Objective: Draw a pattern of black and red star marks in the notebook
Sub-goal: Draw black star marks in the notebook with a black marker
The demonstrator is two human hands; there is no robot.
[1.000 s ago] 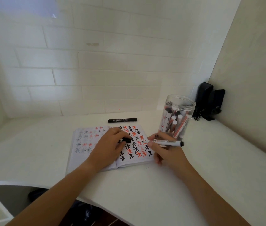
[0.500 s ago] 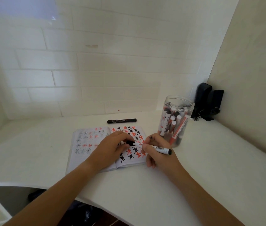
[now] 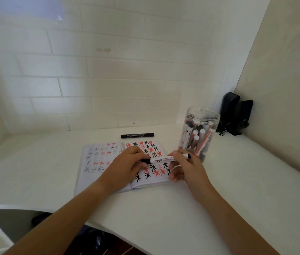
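An open notebook (image 3: 90, 181) lies on the white table, its pages filled with black and red star marks; the left page's marks look faint. My left hand (image 3: 125, 167) rests on the right page and pinches a black marker cap (image 3: 145, 161). In my right hand (image 3: 187, 170) is a white marker (image 3: 165, 159), held level above the page. Its tip end sits in or against the cap. My hands hide part of the star pattern.
A black marker (image 3: 137, 135) lies just behind the notebook. A clear jar (image 3: 200, 115) with several markers stands right of the notebook, close to my right hand. A black device (image 3: 235, 115) sits in the back right corner. The table's front edge (image 3: 108, 229) curves near me.
My right hand turned the white marker and brought its tip end leftward to the cap in my left hand. The two were apart a second ago.
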